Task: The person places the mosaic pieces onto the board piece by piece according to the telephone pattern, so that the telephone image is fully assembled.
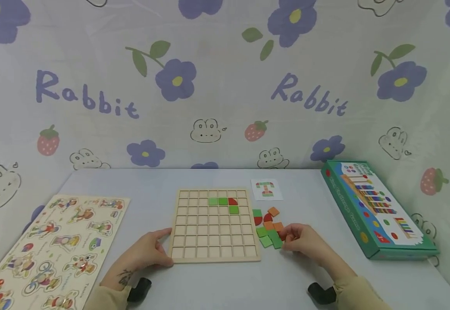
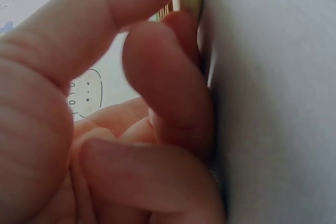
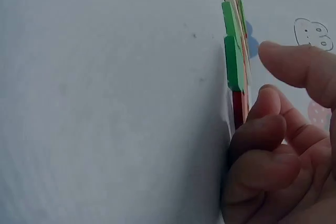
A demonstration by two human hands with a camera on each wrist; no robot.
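Note:
A wooden grid board (image 1: 215, 260) lies in the middle of the table, with green tiles (image 1: 223, 201) and a red quarter-circle tile (image 1: 232, 201) in its upper cells. My left hand (image 1: 147, 252) rests at its left edge, thumb near the lower corner and index finger higher up, both touching the edge. To the board's right lies a loose pile of green tiles (image 1: 274, 239), orange tiles (image 1: 273, 211) and red tiles. My right hand (image 1: 306, 241) is beside this pile, fingers bent close to a green tile (image 3: 234, 64). Thumb and index finger stand apart in the right wrist view, nothing visible between them.
Behind the pile lies a card (image 1: 275, 193) printed with a T-shaped pattern of coloured tiles. A green game box (image 1: 380, 211) lies at the right. On the left is a picture puzzle board (image 1: 54, 249). A printed cloth (image 1: 225, 107) hangs behind the table.

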